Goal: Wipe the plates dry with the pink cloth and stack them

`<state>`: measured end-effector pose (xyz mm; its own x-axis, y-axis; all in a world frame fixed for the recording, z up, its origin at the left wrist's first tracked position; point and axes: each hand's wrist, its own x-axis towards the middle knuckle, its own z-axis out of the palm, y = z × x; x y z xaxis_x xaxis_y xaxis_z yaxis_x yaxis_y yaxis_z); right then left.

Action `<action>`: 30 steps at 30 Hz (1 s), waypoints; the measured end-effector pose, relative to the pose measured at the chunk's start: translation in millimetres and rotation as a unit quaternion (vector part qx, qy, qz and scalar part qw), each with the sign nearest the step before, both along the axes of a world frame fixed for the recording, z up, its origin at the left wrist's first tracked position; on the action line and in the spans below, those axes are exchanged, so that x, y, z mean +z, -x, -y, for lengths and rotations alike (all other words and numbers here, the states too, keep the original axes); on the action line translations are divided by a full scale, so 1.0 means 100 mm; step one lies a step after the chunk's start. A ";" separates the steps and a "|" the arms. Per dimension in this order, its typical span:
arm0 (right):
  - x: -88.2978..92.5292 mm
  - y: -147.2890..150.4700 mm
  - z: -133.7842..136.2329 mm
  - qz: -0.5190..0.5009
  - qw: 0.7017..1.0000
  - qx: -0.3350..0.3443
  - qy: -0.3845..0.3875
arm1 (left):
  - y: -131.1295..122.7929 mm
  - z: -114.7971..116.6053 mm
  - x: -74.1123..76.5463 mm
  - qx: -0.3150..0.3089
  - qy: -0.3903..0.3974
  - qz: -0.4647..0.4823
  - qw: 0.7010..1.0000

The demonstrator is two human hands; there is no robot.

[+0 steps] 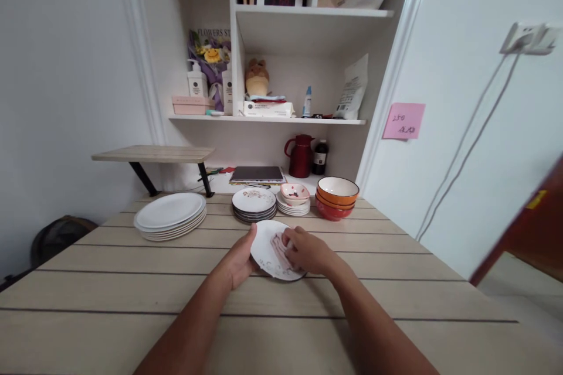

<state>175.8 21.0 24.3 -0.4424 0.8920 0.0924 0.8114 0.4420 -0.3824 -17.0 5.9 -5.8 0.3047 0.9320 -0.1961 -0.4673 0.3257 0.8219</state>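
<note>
A white plate [263, 240] with a dark floral print near its rim is tilted up between my hands, over the middle of the table. My left hand [241, 258] grips its left edge, thumb on the upper rim and the other fingers hidden behind. Bunched in my right hand [308, 250] is a pinkish cloth [280, 251], pressed against the plate's face. Just behind stands a stack of similar dark-rimmed floral plates [254, 200].
Large white plates [169, 211] are stacked at left, near a small raised shelf [153, 154]. Small plates [294, 209] topped by strawberry-patterned bowls [294, 191] and orange and red bowls [336, 199] stand at back right. Behind are a red jug [301, 156], a dark bottle [320, 157] and a laptop [257, 173].
</note>
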 end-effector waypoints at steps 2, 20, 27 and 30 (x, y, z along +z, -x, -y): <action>0.03 0.00 0.10 -0.003 0.999 0.039 0.014 | 0.00 0.00 0.00 -0.001 -0.001 0.004 1.000; -0.01 -0.04 -0.02 -0.016 1.000 0.002 -0.004 | -0.01 0.01 0.02 0.009 -0.005 -0.001 1.000; 0.05 0.20 0.23 -0.043 0.991 0.128 -0.002 | 0.01 -0.03 -0.02 0.012 0.009 -0.005 1.000; 0.02 0.37 0.15 -0.077 0.989 0.125 -0.026 | 0.00 -0.05 -0.03 0.011 0.011 0.000 1.000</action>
